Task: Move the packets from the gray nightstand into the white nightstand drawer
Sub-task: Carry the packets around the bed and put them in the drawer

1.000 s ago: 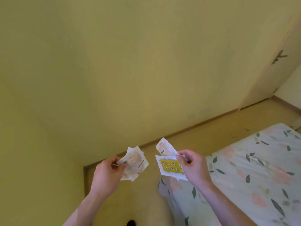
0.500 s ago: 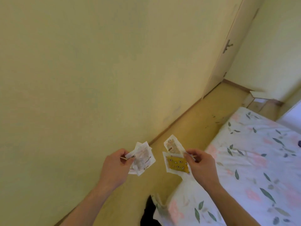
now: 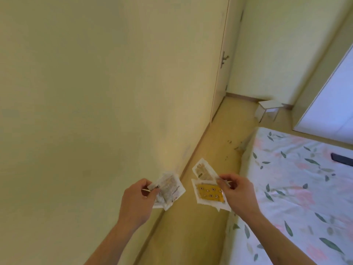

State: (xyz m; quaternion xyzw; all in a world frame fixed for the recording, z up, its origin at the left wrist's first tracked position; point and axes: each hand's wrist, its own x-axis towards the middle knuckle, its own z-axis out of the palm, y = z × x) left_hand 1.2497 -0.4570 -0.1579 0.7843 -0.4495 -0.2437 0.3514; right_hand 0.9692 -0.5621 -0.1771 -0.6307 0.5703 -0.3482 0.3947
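Since half a second ago your view has swung right: the door and a small white nightstand (image 3: 268, 109) by the far wall now show. Your left hand (image 3: 138, 203) fingers pinch a sheaf of pale packets (image 3: 169, 189) at their near corner. Your right hand (image 3: 239, 194) pinches two packets, a yellow packet (image 3: 209, 193) below a tan packet (image 3: 203, 171). All are held over the floor strip, beside the floral bed (image 3: 298, 188) edge.

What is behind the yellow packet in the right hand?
Behind the yellow packet a second, paler printed packet sticks up, both pinched by the right hand. Its lower part is covered, so any further packets cannot be seen.
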